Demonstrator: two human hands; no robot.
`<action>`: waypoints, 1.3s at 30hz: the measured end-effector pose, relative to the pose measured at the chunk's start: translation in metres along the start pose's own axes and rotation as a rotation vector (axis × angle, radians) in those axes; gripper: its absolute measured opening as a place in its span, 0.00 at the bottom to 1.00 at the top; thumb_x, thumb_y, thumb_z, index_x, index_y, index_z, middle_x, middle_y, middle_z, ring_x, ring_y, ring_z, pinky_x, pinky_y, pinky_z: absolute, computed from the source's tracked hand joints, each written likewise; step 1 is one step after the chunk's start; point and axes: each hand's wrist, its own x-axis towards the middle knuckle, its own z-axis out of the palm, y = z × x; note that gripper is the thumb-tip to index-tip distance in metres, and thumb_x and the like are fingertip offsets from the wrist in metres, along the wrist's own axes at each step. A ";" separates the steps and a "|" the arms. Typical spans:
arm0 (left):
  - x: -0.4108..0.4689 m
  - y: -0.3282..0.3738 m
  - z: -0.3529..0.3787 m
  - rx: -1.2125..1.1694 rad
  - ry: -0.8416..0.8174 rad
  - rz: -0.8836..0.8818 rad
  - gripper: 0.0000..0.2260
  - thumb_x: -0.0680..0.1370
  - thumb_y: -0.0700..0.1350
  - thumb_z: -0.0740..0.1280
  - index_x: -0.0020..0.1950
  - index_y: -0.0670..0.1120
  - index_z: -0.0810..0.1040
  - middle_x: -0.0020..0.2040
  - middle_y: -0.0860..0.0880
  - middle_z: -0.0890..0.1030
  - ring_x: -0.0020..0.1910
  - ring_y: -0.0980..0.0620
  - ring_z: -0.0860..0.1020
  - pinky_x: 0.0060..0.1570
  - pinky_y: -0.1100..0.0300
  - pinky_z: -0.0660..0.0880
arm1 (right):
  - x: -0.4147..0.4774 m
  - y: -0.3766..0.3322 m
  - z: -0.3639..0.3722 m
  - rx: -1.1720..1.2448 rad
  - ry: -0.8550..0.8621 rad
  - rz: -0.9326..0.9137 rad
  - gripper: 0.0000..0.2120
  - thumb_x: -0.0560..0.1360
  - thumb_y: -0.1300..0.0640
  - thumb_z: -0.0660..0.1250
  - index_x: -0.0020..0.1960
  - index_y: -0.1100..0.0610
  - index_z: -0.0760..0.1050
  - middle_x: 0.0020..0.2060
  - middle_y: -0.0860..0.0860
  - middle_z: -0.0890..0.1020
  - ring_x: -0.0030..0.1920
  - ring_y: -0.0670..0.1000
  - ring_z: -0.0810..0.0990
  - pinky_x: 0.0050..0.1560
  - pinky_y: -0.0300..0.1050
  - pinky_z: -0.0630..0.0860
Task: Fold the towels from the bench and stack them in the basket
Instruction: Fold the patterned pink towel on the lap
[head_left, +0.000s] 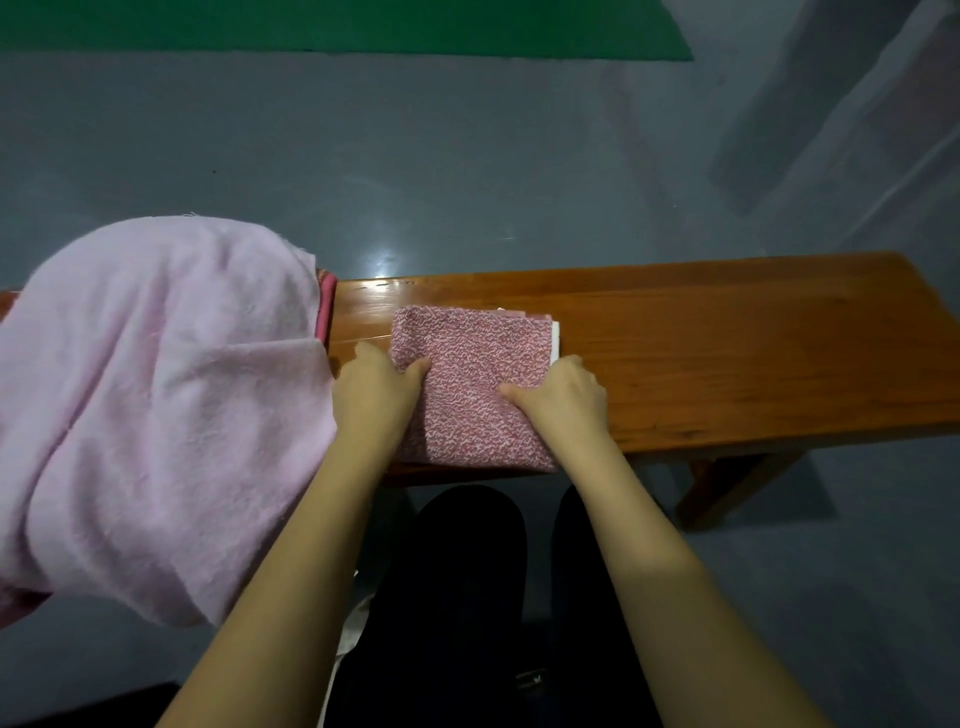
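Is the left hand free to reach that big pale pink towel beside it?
Probably yes. The left hand grips the folded patterned towel, but the pale pink towel lies right beside it, with nothing between.

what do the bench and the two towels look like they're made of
Bench: wood with a glossy varnish, showing grain and glare. Pink towel: soft, fuzzy, probably terry cotton. Speckled towel: thinner woven or knit cloth, red-and-white fleck; fibre unclear.
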 end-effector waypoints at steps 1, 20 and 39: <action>0.000 0.000 -0.002 -0.027 -0.057 -0.019 0.25 0.75 0.59 0.67 0.55 0.37 0.72 0.50 0.40 0.80 0.49 0.40 0.77 0.41 0.55 0.68 | 0.001 0.000 -0.001 0.083 -0.040 0.024 0.28 0.70 0.43 0.72 0.59 0.63 0.71 0.56 0.56 0.78 0.55 0.58 0.77 0.43 0.43 0.69; -0.070 0.035 -0.010 -0.869 -0.266 0.193 0.10 0.77 0.51 0.66 0.55 0.49 0.78 0.48 0.51 0.83 0.46 0.53 0.81 0.43 0.60 0.76 | -0.044 0.071 -0.036 0.849 0.145 -0.286 0.05 0.80 0.52 0.62 0.55 0.50 0.73 0.45 0.44 0.80 0.44 0.41 0.79 0.43 0.37 0.75; -0.288 0.273 0.095 -0.608 -0.702 0.885 0.09 0.77 0.56 0.65 0.46 0.52 0.79 0.41 0.55 0.83 0.39 0.60 0.80 0.41 0.59 0.77 | -0.198 0.340 -0.174 1.002 0.922 0.139 0.05 0.80 0.51 0.60 0.48 0.50 0.71 0.40 0.45 0.79 0.36 0.37 0.78 0.36 0.31 0.72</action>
